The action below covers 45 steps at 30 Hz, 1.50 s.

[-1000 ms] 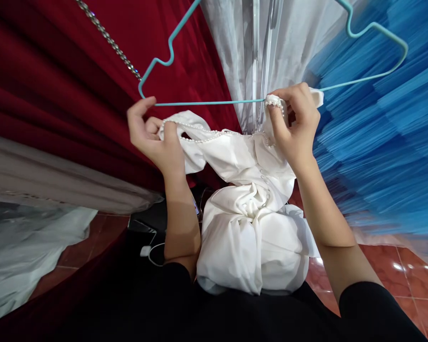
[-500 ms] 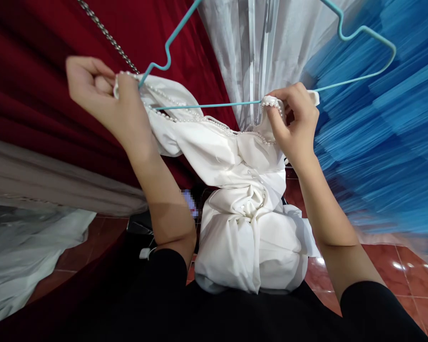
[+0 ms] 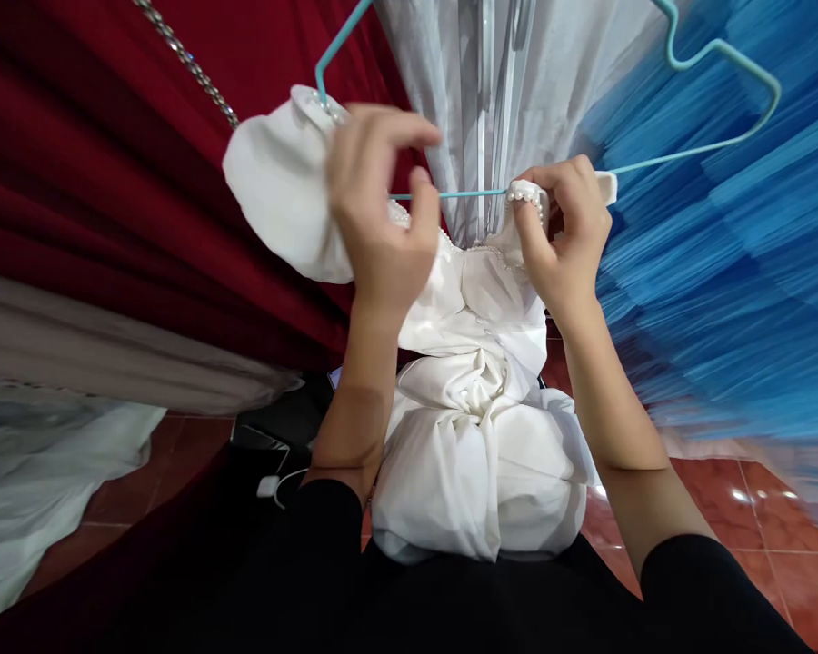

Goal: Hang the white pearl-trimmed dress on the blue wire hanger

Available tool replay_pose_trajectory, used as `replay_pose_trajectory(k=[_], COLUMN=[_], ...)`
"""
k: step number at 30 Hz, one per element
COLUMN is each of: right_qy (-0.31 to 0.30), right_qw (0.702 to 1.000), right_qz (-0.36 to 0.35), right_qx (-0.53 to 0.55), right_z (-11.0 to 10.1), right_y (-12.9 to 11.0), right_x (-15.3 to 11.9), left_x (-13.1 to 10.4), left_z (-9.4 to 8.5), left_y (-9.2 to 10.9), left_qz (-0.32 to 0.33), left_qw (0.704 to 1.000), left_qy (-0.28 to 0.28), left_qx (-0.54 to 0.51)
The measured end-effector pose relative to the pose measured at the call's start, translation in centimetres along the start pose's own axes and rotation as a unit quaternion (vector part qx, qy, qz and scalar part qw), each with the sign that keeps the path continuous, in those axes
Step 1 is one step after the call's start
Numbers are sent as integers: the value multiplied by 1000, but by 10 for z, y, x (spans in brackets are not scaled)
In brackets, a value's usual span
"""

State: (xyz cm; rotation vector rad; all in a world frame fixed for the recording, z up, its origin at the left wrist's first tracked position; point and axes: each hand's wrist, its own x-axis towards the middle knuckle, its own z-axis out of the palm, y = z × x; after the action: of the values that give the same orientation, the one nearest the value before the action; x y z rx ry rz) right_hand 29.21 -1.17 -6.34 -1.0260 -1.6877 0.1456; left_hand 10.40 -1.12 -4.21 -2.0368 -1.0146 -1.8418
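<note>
I see my left hand (image 3: 382, 213) gripping the white dress (image 3: 477, 436) at the teal hanger (image 3: 450, 193) bar, puffed sleeve (image 3: 279, 186) draped on the hanger's left end. My right hand (image 3: 565, 232) pinches the pearl trim (image 3: 526, 193) against the bar. Red fabric (image 3: 109, 182) left, blue tulle (image 3: 723, 272) right.

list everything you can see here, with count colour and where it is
dress: 1, white, pearl-trimmed, centre, left shoulder over the hanger's end
hanger: 1, teal wire, top
red fabric: 1, dark red, left
chain: 1, silver, top left on the red fabric
grey fabric: 1, sheer grey, top centre
blue fabric: 1, pleated, right
pale fabric: 1, whitish, lower left
floor: red tiles, bottom
charger: 1, white, on floor
left hand: on the dress and hanger bar
right hand: pinching the pearl strap at the bar
</note>
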Motion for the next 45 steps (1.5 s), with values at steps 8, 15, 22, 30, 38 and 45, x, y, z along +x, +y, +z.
replay_pose_trajectory(k=[8,15,22,30,38,45], right_qy=[-23,-40,211,298,249,174], right_qw=[1000,998,976,943,968,983], right_qz=[-9,-34,-4,144,23,-20], right_qx=[-7,29,43,34,-16,-55], right_z=[-6,-12,-34,-92,-106,-98], right_y=[0,6,27,85,31,1], right_x=[-4,0,-1,33,88,84], left_x=[-13,-7,-1,-1,3,2], left_z=[4,-2,-4,-6,-10,-8], left_y=[13,21,29,42,44,36], left_qz=[-119,-154,-153,-148,-146,-142], left_qw=[970,964,964,966,962,961], left_qy=[-212,-218,-218,-213,-231,-236], left_qx=[-5,-20,8,20,19,10])
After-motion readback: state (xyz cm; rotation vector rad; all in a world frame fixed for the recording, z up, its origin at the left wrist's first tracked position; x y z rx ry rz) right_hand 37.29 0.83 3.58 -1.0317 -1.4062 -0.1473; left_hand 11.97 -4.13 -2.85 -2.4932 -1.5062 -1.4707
